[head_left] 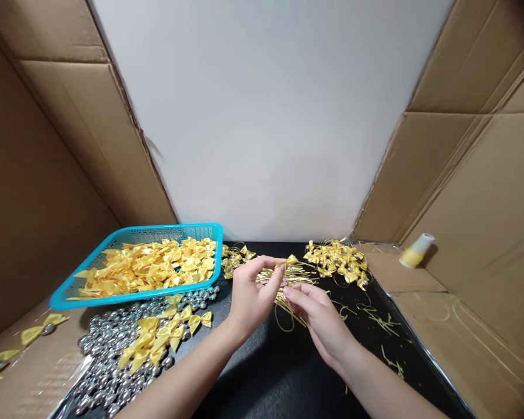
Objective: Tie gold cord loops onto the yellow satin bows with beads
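Between thumb and forefinger, my left hand (254,291) pinches a small yellow ribbon bow (291,259), raised above the black tabletop (253,372). Just below and to the right, the fingers of my right hand (317,311) are pinched together close to the bow. A thin gold cord (283,326) loops down beneath the fingers; which hand holds its end is too small to tell. Behind both hands lies a bundle of gold cord lengths (303,273), partly covered by them.
A blue basket (65,301) full of yellow bows stands left. Silver beads (107,343) with loose bows (151,340) lie before it. Corded bows (338,259) are heaped at back right, near cord scraps (379,320) and a cone spool (416,251). Cardboard walls (484,192) flank the table.
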A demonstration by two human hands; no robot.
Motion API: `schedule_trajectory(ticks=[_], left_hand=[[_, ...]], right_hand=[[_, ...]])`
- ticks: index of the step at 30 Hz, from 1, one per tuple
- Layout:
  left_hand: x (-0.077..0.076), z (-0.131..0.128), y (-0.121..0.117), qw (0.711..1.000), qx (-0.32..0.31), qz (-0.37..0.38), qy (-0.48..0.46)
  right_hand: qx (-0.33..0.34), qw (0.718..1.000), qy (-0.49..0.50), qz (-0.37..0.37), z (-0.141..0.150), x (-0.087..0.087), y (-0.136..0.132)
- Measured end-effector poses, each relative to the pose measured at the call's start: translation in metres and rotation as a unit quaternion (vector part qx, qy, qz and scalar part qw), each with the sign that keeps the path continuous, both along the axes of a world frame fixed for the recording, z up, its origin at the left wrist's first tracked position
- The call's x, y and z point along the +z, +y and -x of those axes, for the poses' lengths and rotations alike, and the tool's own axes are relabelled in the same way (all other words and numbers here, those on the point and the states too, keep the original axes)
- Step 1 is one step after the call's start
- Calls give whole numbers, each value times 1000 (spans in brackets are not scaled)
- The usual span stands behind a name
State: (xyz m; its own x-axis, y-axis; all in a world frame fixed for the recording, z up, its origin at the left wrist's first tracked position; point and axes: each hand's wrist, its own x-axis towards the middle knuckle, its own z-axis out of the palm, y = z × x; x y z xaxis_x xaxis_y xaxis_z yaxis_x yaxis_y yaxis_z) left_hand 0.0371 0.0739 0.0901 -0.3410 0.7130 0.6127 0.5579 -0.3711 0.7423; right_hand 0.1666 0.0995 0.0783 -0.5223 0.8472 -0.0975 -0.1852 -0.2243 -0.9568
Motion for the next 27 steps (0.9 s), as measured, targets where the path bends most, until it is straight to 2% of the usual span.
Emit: schedule_trajectory(ticks=[4,13,18,22,27], left_hand=[[1,-1,-1,1000,-1,-1,3],[2,-4,-3,1000,-9,6,-1],[2,-3,-4,1000,-16,7,-6],[3,-3,-3,1000,-16,11,-16],[6,-3,-2,999,-20,16,-37]], right_hand=[[-6,1000,24,5,0,-2,3],[-61,977,75,-191,0,-21,10],[-56,966,102,-231,2,-24,13],[-50,958,52,-279,-1,-22,13],[-66,928,0,-367,-8,-22,16]])
